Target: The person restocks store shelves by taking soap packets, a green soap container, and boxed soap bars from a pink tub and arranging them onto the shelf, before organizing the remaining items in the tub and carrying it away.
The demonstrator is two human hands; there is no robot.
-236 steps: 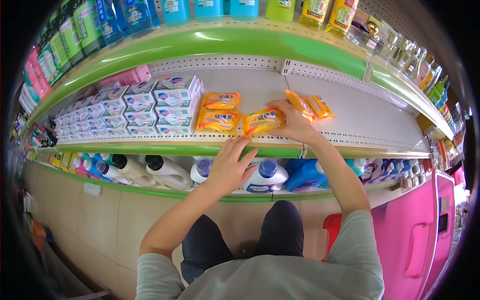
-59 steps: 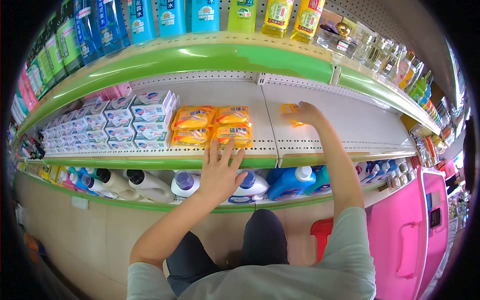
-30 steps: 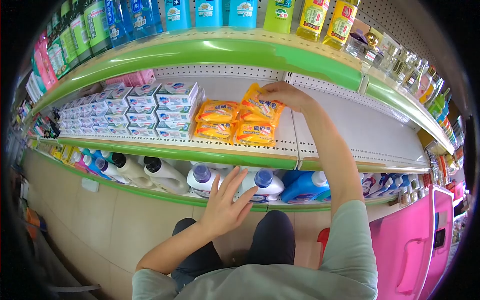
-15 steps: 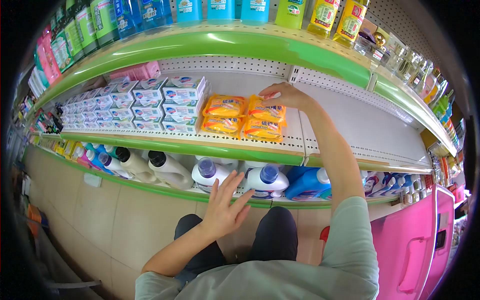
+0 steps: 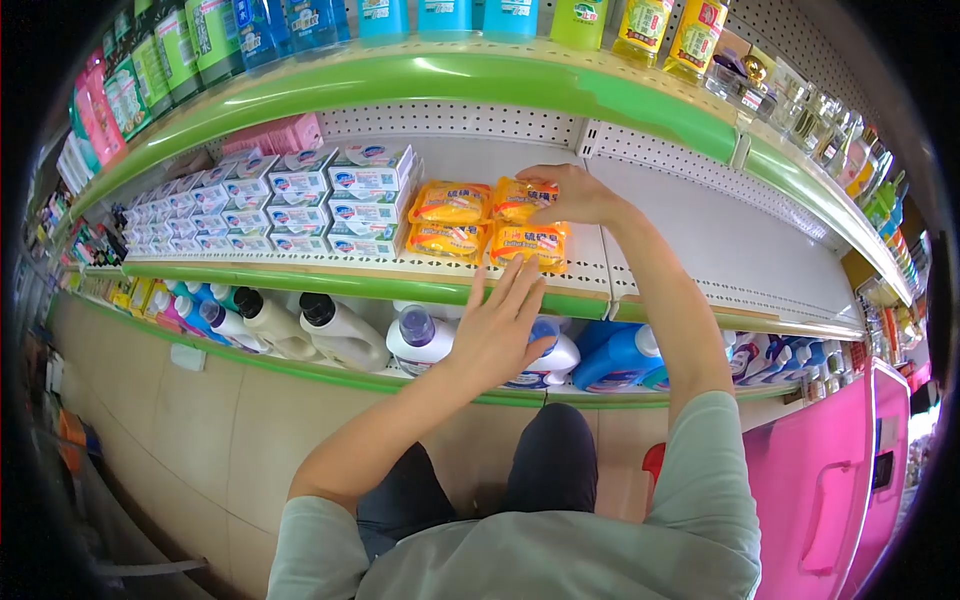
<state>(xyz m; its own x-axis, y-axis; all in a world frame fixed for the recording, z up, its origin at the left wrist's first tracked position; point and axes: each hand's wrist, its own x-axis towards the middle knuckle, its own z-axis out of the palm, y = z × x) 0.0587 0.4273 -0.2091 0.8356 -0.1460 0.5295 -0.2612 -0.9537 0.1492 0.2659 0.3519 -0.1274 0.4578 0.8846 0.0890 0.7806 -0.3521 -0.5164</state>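
At upper centre, our four orange soap packets (image 5: 452, 203) lay two by two, seemingly with only straightening left, while our left hand (image 5: 498, 335), fingers apart, reached the front-right packet's (image 5: 530, 244) edge and our right hand (image 5: 582, 196) curved over the back-right packet (image 5: 513, 201), whether clamped we couldn't tell.

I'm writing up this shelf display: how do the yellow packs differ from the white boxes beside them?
The yellow packs have glossy, soft-looking wrap; the white boxes are straight-edged cartons. Four yellow packs show, while the white boxes stand in many stacks. The right hand is over a yellow pack; neither hand touches the white boxes. Both kinds sit on the same shelf.
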